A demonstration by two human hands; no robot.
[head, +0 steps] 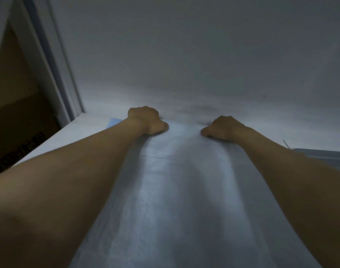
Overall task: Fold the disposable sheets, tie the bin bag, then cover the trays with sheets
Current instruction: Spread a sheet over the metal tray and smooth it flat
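1. Two bare arms reach out from the bottom of the frame toward the middle.
2. A big pale blue-grey sheet (175, 190) lies between the arms. It fills the middle and bottom of the frame and runs up to the two hands.
3. The left hand (146, 120) is a little left of the middle of the frame. Its fingers are curled into a fist at the far edge of the sheet, and its thumb lies on top of the sheet, so it holds the sheet.
4. The right hand (223, 128) is a little right of the middle. It is curled the same way, thumb on the sheet, and it holds the far edge too.
5. The hands are apart, with their thumbs pointing at each other.
6. Long soft folds run down the sheet from each hand.
7. Both hands are right by the grey wall (184, 45) that fills the top of the frame.
8. A white top (68, 136) shows at the left, under the sheet.
9. A small blue piece (113, 122) peeks out just left of the left hand.
10. A white door frame (55, 64) leans across the upper left.
11. A brown box (20, 132) with dark print sits at the far left.
12. A grey-blue thing (324, 155) shows at the right edge; it is too dim to tell what it is.
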